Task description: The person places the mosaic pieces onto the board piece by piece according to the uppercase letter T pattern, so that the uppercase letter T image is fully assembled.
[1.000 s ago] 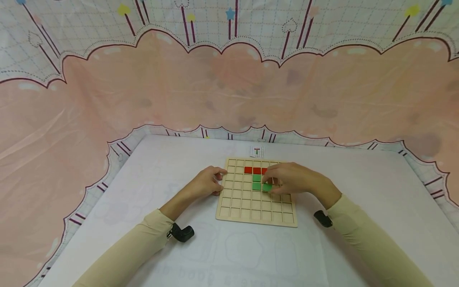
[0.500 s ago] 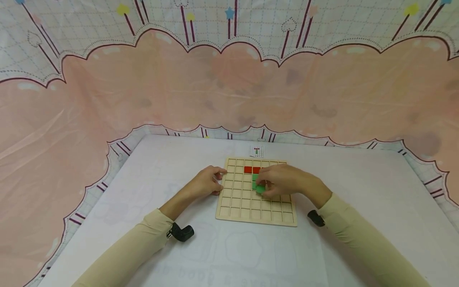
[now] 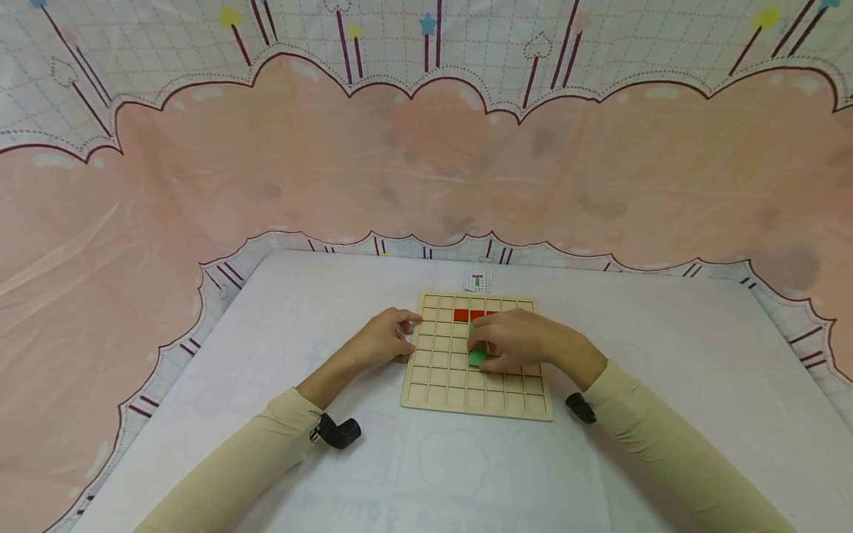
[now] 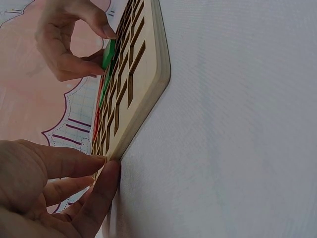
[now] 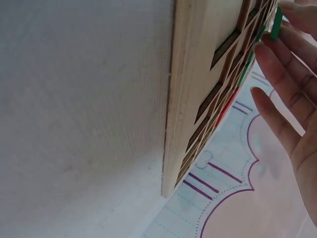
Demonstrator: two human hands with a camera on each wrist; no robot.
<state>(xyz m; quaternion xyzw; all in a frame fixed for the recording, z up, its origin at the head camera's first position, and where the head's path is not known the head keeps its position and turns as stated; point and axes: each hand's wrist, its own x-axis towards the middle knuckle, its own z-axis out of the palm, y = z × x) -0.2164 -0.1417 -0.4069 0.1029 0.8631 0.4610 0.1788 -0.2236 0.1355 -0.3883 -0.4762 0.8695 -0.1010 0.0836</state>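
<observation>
A wooden grid board [image 3: 421,376] lies flat on the white table. My left hand [image 3: 383,337] pinches its left edge between thumb and fingers, seen closely in the left wrist view. Over the middle of the board my right hand [image 3: 520,337] pinches a green square tile [image 4: 108,53], tilted at the grid in the left wrist view. More green tiles [image 5: 245,69] sit in cells beyond it, largely covered by the right hand in the head view. A row of red tiles [image 3: 461,315] fills cells near the far side, its right end partly hidden.
Just behind the board lies a small printed card [image 3: 477,281] with a red and green T pattern on a grid. The white table [image 3: 320,481] reaches to a patterned cloth backdrop [image 3: 426,170]. Each wrist carries a black camera [image 3: 340,433].
The right hand has moved left over the board, carrying the green tile from right of the green column to just below it. The left hand and board stay put.
</observation>
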